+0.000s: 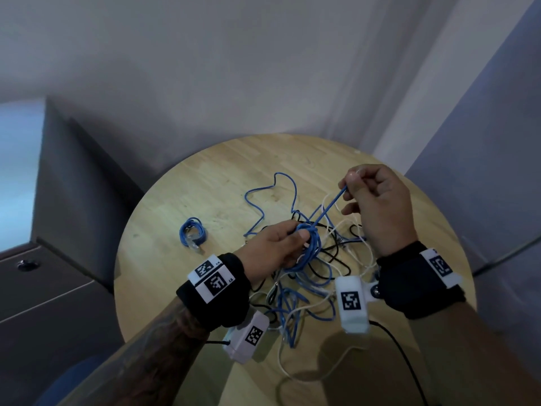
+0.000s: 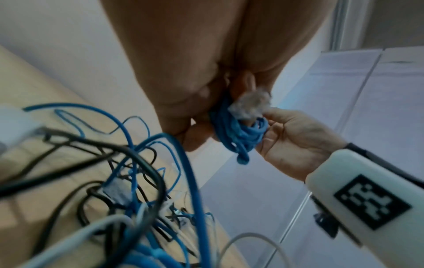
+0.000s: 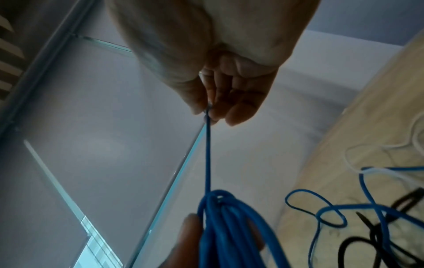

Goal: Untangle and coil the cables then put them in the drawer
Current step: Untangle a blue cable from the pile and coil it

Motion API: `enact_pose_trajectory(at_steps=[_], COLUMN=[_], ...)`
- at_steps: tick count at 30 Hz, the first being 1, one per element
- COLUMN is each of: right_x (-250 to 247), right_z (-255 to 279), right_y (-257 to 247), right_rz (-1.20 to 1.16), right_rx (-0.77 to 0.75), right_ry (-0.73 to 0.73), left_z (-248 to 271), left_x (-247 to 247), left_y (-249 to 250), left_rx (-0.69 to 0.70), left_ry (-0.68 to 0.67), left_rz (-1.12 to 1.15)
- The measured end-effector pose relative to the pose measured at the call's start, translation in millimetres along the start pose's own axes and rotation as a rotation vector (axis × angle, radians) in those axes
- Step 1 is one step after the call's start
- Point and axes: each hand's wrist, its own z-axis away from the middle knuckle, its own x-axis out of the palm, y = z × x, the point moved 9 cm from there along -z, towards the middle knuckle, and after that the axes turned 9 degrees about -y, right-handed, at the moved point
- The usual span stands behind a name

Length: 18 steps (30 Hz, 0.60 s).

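- A blue coil (image 1: 307, 247) is held above the round table (image 1: 181, 183), its loops hanging roughly vertical, bunched in the curled fingers of the left hand (image 1: 275, 247).
- The cable's free end (image 1: 330, 206) is drawn taut from the top of the coil, up and away toward the right hand (image 1: 377, 206), where it is pinched between thumb and fingertips.
- A wrap round the bundle appears to be being cinched.
- 1 finished blue coil (image 1: 192, 232) is seen lying on the table, well apart to the left.
- A tangle (image 1: 304, 288) of blue, white and black cables is left beneath the hands; much untangling is judged to remain.
- No drawer is identified; stowing is not yet done.
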Motion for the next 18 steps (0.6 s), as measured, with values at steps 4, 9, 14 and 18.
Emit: enact_pose_trajectory(at_steps=[4,9,14,18], right_x=[-0.9,32.8,65.7,75.3], right_z=[0.2,17.8,35.1,43.6], right_y=[11.8,46.9,58.1,68.6], right_rz=[-0.163,-0.007,-0.138,-0.348], right_rx=[0.084,0.233,0.361,0.502], right_ry=[-0.159,-0.369,-0.414,-0.380], left_z=[6.4,9.5,11.3,12.0], left_x=[-10.8,-16.2,-34.8,-41.2], left_y=[3.0,21.1,19.0,21.6], left_rx=[0.114,0.178,0.141,0.144], left_ry=[0.092,0.098,0.157,0.199], left_rz=[0.222,0.345,0.197,0.090])
